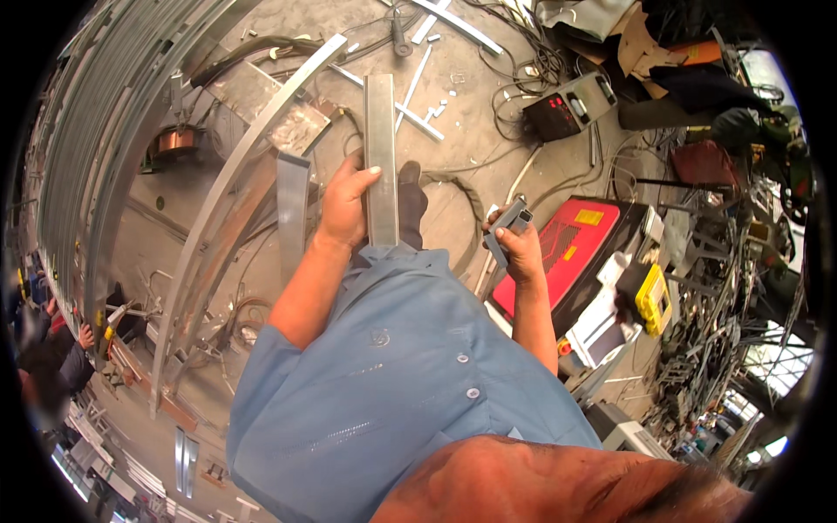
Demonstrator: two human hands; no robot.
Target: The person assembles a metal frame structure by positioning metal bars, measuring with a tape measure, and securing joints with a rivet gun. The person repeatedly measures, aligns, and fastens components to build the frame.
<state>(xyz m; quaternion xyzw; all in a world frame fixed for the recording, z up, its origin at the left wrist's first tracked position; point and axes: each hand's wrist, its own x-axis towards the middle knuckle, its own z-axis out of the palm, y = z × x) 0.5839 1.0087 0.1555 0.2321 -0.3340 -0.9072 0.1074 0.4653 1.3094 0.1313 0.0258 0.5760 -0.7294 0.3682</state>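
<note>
A long rectangular metal profile [381, 161] stands out in front of my body, its near end against my blue shirt. My left hand [345, 207] is closed on its left edge, thumb lying on the top face. To the right, my right hand [522, 250] is wrapped round a short grey metal piece [497, 246] that looks like a cut length of square tube, with an open end showing. The two pieces are apart. Left of my left hand, another flat metal profile [293, 205] stands close by.
Long curved-looking steel lengths [105, 131] are stacked at the left. At the right are a red-topped machine [580, 231], a yellow device [652, 299] and a box with a red display [558, 113]. Cables and offcuts [417, 122] litter the floor. Another person's hand [85, 336] shows far left.
</note>
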